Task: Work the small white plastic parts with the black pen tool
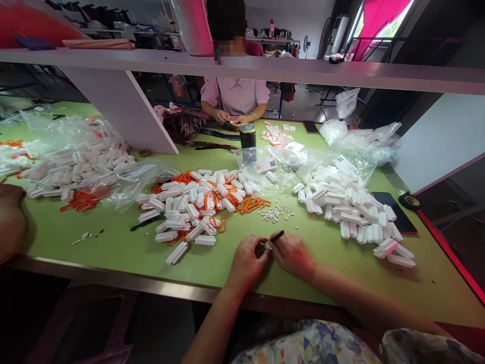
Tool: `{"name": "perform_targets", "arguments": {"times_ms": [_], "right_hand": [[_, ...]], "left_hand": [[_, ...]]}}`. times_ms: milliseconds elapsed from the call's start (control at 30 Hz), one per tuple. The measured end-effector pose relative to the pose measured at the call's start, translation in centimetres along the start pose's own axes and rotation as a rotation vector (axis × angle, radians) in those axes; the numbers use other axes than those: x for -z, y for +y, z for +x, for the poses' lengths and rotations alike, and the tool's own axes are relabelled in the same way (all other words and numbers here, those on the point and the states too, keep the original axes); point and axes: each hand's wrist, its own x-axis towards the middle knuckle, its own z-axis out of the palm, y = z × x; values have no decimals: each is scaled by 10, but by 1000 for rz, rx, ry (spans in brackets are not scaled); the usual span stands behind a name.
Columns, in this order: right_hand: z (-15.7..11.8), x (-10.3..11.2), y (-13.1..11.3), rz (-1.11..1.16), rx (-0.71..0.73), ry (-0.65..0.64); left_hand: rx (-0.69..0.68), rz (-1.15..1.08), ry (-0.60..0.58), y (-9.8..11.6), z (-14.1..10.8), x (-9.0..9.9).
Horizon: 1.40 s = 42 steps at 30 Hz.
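Note:
Near the front edge of the green table, my left hand is closed around a small white piece, mostly hidden by the fingers. My right hand meets it there, fingers closed on a black stick-like tool tilted over the piece. Tiny white parts lie scattered just beyond both hands. Left of them is a heap of white plastic blocks mixed with orange frames. Another heap of white blocks lies to the right.
A dark jar stands behind the clear plastic bags. A phone and black tape roll are at the right. A shelf spans the table. A person sits opposite; another person's arm is at left.

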Motion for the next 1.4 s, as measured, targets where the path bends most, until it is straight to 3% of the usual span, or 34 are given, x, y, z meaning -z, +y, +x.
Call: {"name": "perform_targets", "arguments": {"times_ms": [133,333,567,1000,1400], "right_hand": [[0,0,-2,-29,71,-50],[4,2,13,411,-314,30],[5,-1,18,754,-448,-1],[2,3,7,512,-351,18],[5,5,7,615,-432,19]], "left_hand": [[6,-12,-4,-1,0,-1],[-17,8,2,1,0,0],[-23,25,10,-1,-1,0],[-33,-9,-13,1,-1,1],[-53,11,-6,-1,-1,0]]}}
